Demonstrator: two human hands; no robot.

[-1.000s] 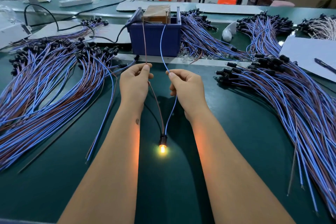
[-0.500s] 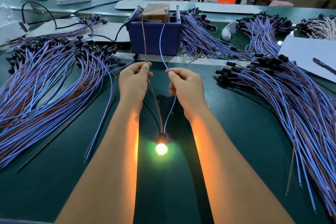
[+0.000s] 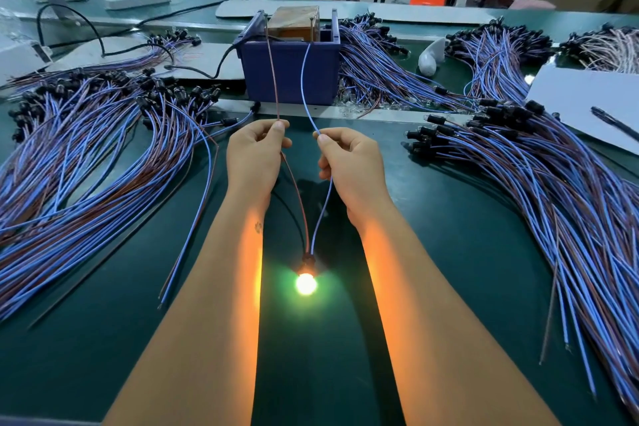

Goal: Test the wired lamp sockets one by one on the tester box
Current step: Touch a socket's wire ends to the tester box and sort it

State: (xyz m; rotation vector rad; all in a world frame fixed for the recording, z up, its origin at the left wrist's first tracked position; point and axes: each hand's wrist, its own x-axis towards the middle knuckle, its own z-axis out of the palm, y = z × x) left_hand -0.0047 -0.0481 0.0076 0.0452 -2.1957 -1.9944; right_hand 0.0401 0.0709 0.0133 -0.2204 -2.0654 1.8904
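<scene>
A blue tester box (image 3: 289,74) with a brown block on top stands at the middle back of the green table. My left hand (image 3: 254,157) pinches the brown wire (image 3: 273,79), and my right hand (image 3: 351,166) pinches the blue wire (image 3: 304,79). Both wires run up to the top of the box. They join below at a black lamp socket (image 3: 307,259) lying on the table between my forearms, and its bulb (image 3: 306,284) glows brightly.
Large piles of wired sockets spread out at the left (image 3: 86,149) and at the right (image 3: 553,183), with more behind the box (image 3: 380,69). A white sheet with a pen (image 3: 587,100) lies far right. A black cable (image 3: 207,69) leads to the box.
The bulb went from a faint orange glow to a bright light. My hands have hardly moved.
</scene>
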